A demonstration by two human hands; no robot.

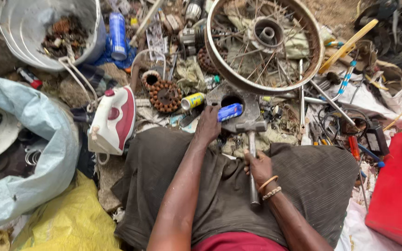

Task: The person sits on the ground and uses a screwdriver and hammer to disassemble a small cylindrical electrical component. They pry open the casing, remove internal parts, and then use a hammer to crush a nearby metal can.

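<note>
My left hand (pixel 208 124) grips a small blue can (pixel 230 112) and holds it on its side against a grey metal plate with a round hole (pixel 246 103). My right hand (pixel 258 168) is closed round the metal handle of a hammer (pixel 252 153), whose head rests on the plate just right of the can. Both forearms reach out over my lap, which is covered by dark brown cloth. A bracelet sits on my right wrist.
A spoked wheel rim (pixel 264 44) lies beyond the plate. A white and red clothes iron (pixel 114 120), a copper-wound stator (pixel 165 95) and a yellow can (pixel 192 100) lie to the left. A metal bucket (pixel 47 29), a grey sack (pixel 33 148) and a red case (pixel 398 186) border the spot.
</note>
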